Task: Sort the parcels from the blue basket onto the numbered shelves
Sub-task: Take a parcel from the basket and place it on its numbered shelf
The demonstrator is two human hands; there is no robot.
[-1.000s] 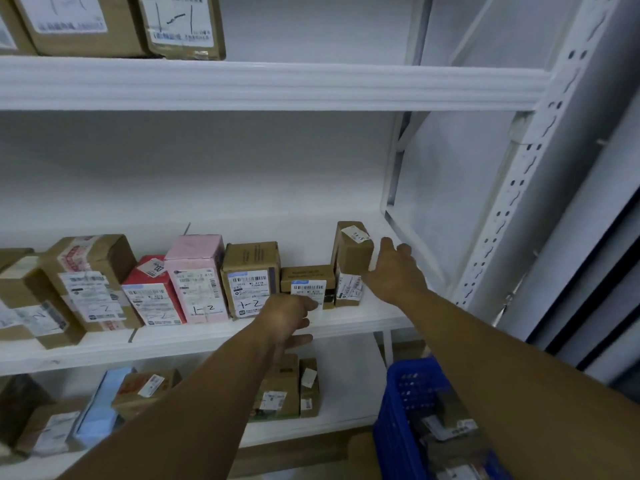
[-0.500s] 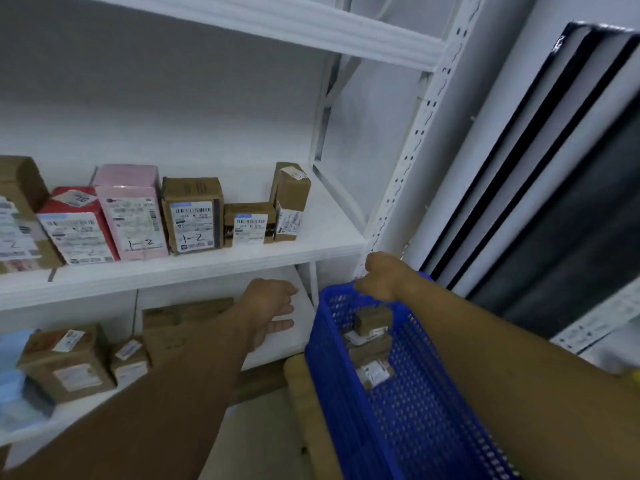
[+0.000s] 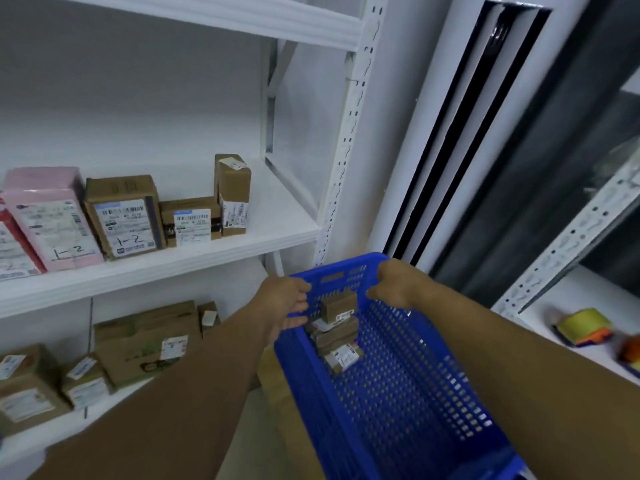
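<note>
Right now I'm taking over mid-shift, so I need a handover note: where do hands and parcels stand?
Left hand: open, reaching into the blue basket toward the small parcels stacked at its far end.
Right hand: fingers curled by the far rim; grip unclear.
Done: boxes marked 1-2 stand on the shelf.
Left: shelve the basket's parcels.

Clutter on the side rack (image 3: pixel 568 216)
A yellow-and-orange roll (image 3: pixel 583 327) lies near the surface's front edge, an orange object (image 3: pixel 630 353) just beside it.
</note>
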